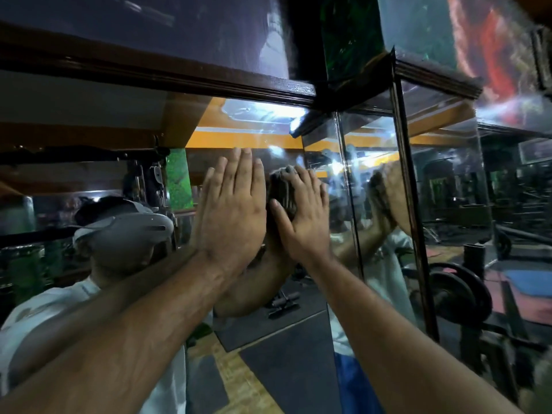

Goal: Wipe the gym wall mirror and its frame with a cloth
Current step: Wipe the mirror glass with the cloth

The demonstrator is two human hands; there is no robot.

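The wall mirror (268,339) fills the view ahead, and its dark wooden frame (185,77) runs along the top. My left hand (231,210) lies flat on the glass with fingers together and pointing up, holding nothing. Just to its right, my right hand (301,210) presses a dark grey cloth (282,189) against the glass. The cloth shows between the two hands and under my right palm. Both forearms reach up from the bottom of the view.
A second mirror panel (385,264) meets the first at a corner, with a dark vertical frame strip (409,189) on its right. A further mirror beyond it reflects weight plates (460,291) and gym floor mats. Dark posters hang above the frame.
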